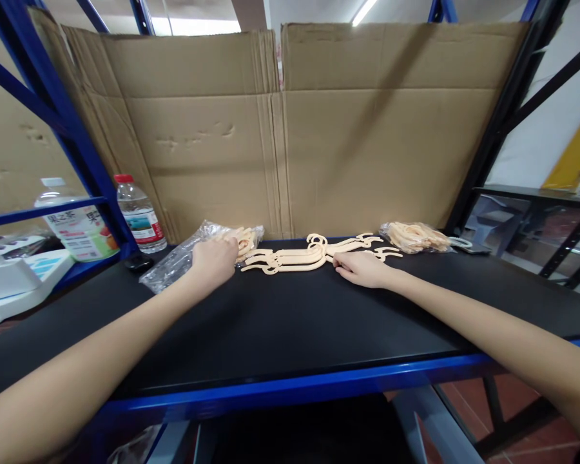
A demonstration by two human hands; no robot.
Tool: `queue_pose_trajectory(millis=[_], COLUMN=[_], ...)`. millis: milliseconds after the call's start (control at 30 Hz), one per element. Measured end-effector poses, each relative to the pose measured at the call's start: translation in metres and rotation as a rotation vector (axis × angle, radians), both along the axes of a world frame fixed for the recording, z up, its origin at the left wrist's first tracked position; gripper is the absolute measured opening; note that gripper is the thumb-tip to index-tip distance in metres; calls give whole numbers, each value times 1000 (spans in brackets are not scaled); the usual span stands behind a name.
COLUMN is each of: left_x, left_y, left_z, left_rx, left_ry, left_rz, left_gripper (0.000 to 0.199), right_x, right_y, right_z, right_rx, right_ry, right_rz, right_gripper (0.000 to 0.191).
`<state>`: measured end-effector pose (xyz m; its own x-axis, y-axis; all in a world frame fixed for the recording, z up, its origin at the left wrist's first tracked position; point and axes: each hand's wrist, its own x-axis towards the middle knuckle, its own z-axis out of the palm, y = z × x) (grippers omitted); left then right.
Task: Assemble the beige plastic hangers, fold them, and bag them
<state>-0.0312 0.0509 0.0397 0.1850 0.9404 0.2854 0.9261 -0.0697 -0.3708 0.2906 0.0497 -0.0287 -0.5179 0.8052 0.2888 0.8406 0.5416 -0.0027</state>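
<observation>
Several beige curved pieces, hanger-like in shape, lie in a loose pile (297,259) at the middle of the black table (290,322). My left hand (216,259) is at a clear plastic bag (174,261) holding more beige pieces (246,240), left of the pile; its fingers are curled and their tips are hidden. My right hand (360,268) is at the right part of the pile, fingers curled with the thumb side toward it. What it grips, if anything, is too small to make out.
A second bag of beige pieces (413,237) lies at the back right, beside a dark flat object (470,248). At the left stand a red-capped bottle (140,216) and a larger bottle (80,225), near a black object (138,261). Cardboard (212,142) walls the back.
</observation>
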Motion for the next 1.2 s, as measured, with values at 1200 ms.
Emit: queue_pose_trajectory(millis=[1200], left_x=[-25], left_y=[59], left_z=[-40], left_rx=[97], left_ry=[-119], left_rz=[-524], left_gripper=[59], right_x=[-3], right_y=[-4], right_z=[6], right_rx=[-15], right_ry=[-1], right_rz=[12], right_gripper=[14])
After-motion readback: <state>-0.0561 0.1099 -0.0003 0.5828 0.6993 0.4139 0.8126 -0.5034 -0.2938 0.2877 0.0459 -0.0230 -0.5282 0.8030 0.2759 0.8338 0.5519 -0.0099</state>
